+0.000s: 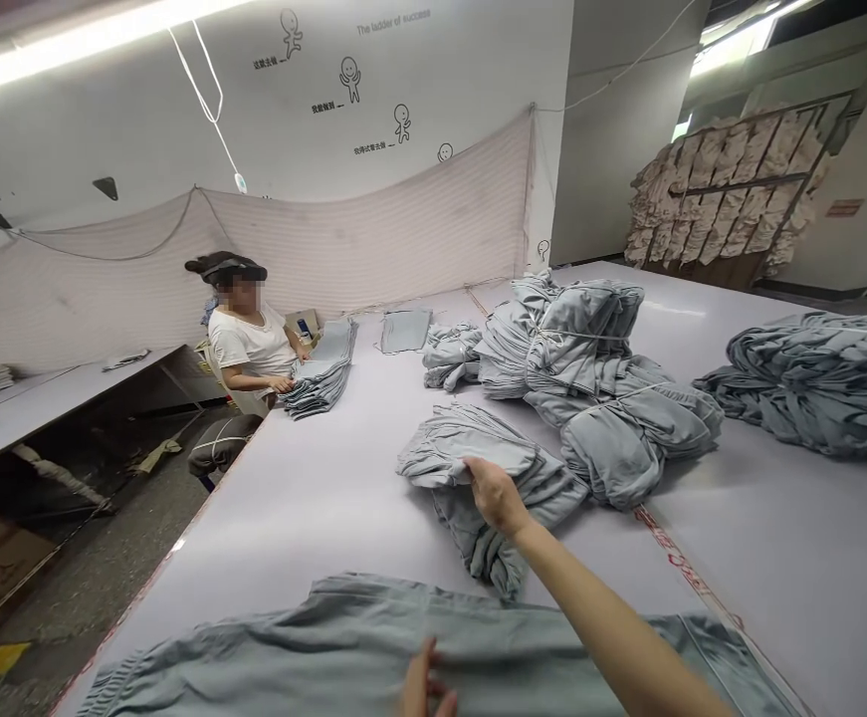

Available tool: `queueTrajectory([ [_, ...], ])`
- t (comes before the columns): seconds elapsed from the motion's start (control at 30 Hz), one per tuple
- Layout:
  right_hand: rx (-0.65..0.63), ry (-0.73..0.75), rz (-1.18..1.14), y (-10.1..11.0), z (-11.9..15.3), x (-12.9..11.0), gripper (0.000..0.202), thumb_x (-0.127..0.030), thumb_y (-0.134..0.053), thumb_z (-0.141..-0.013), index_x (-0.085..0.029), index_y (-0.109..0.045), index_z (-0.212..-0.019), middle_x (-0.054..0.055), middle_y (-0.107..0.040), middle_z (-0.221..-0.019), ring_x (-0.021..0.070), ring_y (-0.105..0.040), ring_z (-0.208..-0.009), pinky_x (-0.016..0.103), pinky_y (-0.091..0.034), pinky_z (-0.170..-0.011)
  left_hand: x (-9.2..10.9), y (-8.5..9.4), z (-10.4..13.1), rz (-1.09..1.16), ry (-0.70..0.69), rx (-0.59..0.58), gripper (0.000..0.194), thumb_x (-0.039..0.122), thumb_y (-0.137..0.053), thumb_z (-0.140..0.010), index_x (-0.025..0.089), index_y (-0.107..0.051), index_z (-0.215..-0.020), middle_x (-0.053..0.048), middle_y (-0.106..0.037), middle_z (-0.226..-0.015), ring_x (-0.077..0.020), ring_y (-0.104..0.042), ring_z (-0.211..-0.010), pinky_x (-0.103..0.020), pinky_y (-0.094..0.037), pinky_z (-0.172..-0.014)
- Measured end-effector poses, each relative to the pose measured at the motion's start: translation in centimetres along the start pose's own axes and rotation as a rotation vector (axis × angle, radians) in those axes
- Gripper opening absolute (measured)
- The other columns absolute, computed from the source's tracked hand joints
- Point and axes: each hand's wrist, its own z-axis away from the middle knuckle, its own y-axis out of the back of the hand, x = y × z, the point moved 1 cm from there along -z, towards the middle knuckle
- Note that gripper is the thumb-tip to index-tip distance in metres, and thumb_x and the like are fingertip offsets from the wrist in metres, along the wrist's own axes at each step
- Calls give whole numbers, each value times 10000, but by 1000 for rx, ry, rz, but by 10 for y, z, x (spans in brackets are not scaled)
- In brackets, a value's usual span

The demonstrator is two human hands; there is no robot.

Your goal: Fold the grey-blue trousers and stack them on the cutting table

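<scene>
Head cam looks down a long grey surface (328, 498) w/ grey knit garments all over it. Right hand (494, 495) is stretched out to a small loose stack (478, 458) near the middle of the surface, fingers curled over the top folded piece at its near edge, gripping it; the stack's lower pieces spill toward the near edge. Left hand (424, 685) sits at the near edge, mostly cut off by the frame, fingers flat and spread on a garment (373, 637) laid out wide across the near edge, pressing it down rather than grasping, probably to keep it smooth and in place. Beyond the stack: 1 big heap of tied bundles (589, 368) toward the far edge, cord visible round at least 2 of them, likely tied so they move as lots. 1 more heap (813, 378) lies at the right edge, well apart. 1 flat single piece (405, 329) at the far edge. A co-worker (250, 344) sits at the left edge, both hands on 1 fanned pile (325, 378). 1 rack of pale fabric (732, 189) stands off the far right corner. Exact garment count per heap: can't tell.
</scene>
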Motion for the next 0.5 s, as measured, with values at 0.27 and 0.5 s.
queueTrajectory([
  [0.27, 269, 130, -177, 109, -16, -64, 180, -194, -377, -945, -192, -520, -1055, 42, -676, -860, 155, -645, -734, 258, -494, -623, 132, -10, -54, -153, -246, 494, 1034, 341, -633, -679, 42, -30, -1464, -244, 11, -1581, -331, -2, -1477, -448, -119, -1202],
  [0.5, 497, -2, -285, 203, 5, -119, 158, -204, -450, -917, -225, -544, -1042, 9, -648, -831, 137, -610, -691, 243, -487, -601, 188, 5, -3, 51, -328, 32, 1024, 257, -657, -696, 165, -26, -1497, -157, -255, -1565, -297, -216, -1448, -427, -208, -1195],
])
